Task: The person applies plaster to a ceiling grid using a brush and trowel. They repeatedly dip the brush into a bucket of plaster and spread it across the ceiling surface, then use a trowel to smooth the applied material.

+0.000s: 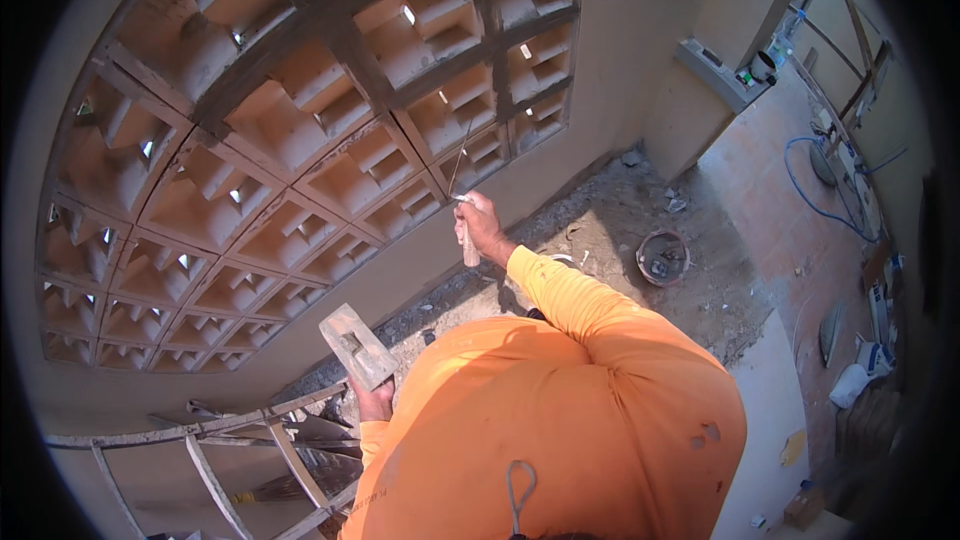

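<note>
My right hand (483,227) is closed around the handle of a trowel (471,253). Its thin blade, seen nearly edge-on, points up in front of a wall of openwork blocks (290,230); whether it touches them I cannot tell. Lower and to the left, my left hand (374,399) grips a flat, pale rectangular board (372,362) from beneath, most of its fingers hidden. On the board sits a small dab of grey mortar (352,342). Dark grey mortar covers the joints between the upper blocks, while narrow dark gaps show between several lower ones.
A round bucket (663,258) with grey stuff inside stands on the rubble-strewn ground (600,215). At lower left is a metal ladder-like frame (215,475). A blue hose (800,145) curls over the tiled floor at right. A ledge (712,75) holds a dark cup.
</note>
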Available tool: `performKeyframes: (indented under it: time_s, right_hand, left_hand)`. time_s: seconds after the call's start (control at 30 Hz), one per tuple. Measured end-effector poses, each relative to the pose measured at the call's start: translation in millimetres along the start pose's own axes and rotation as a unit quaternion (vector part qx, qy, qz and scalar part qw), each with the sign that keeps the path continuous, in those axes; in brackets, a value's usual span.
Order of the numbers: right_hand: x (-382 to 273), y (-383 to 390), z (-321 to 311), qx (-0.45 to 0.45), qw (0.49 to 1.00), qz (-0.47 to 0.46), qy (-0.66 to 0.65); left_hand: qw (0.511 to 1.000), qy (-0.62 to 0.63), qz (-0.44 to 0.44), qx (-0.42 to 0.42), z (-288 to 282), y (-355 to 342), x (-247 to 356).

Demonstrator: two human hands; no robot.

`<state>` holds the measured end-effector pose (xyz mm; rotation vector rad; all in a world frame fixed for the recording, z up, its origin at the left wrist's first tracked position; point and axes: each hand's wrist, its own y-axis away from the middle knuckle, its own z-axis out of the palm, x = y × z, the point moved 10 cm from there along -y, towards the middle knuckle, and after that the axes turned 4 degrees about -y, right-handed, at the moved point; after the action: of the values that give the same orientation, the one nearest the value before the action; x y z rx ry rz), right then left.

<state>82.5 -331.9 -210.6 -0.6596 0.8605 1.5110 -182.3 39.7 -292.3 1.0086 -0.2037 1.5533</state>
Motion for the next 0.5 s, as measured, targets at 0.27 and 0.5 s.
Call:
performKeyframes:
  time_s: [0.27,0.5]
  right_hand:
    - [13.9,72.4,-147.1,-0.013,0.922,0.132,0.364]
    - [-61.9,125.0,-116.4,-0.115,0.943,0.202,0.241]
  left_hand:
    - [0.992,0.051,-0.114,0.003,77.8,-7.9,-35.3]
    - [0.982,0.037,-0.171,-0.073,155.7,-31.5,-73.5]
